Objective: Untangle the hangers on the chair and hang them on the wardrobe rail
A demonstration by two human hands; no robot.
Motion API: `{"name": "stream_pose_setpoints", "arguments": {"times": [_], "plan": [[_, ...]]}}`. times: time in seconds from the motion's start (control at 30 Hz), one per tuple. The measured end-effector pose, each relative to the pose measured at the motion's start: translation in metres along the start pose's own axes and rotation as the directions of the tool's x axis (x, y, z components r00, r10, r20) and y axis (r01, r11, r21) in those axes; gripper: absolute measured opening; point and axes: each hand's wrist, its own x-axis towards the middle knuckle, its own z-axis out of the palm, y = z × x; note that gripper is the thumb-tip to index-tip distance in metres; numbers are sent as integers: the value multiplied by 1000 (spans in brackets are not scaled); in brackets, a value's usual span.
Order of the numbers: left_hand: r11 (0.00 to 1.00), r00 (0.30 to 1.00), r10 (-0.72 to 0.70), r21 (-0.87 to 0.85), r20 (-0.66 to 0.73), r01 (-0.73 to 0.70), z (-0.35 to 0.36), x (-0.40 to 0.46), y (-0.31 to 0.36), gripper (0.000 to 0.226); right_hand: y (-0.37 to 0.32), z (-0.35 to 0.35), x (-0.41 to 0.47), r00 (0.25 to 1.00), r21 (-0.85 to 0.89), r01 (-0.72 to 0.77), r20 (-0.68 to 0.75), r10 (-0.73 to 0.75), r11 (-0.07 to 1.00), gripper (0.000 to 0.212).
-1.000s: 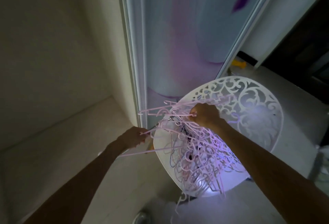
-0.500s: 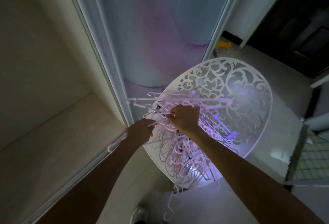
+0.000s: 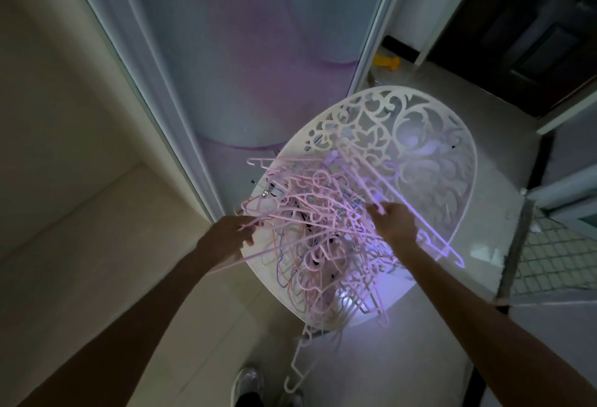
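Gripping pink hangers (image 3: 316, 232) on the white chair (image 3: 429, 135) — both hands, left (image 3: 226, 238) and right (image 3: 395, 222) — no writing legible.

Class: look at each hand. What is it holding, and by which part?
Right hand grips a pink hanger by its straight bar. Left hand touches the tangled hangers at their edge; a firm hold cannot be told.

A single wide-angle view from the person's head looks steeply down and forward, close over the chair (image 3: 458, 135) at centre right of the frame; both forearms enter from the bottom corners.
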Motion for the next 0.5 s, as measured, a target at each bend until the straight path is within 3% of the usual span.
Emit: {"name": "stream_pose_setpoints", "arguments": {"times": [0.07,0.13,0.23,0.33,0.4,0.5], "plan": [[999,1000,-24,-36,1,25,-5,0,-8,21,24,25,-14,990,32,-140,-21,141,990,58],[995,998,-54,-90,-18,52,-8,-1,-9,17,30,47,-23,980,111,-198,51,193,974,72],[987,996,-86,-134,-16,83,-9,-2,-12,16,27,75,-28,940,245,-294,248,233,924,63],[978,992,-127,-168,-7,124,-6,-3,-17,15,30,94,-29,904,393,-425,139,404,815,70],[968,987,-160,-199,-16,154,-4,-4,-20,16,38,99,-30,841,412,-514,72,536,752,87],[960,985,-169,-225,18,168,6,-6,-19,17,54,104,-24,817,456,-551,124,563,699,95]]}}
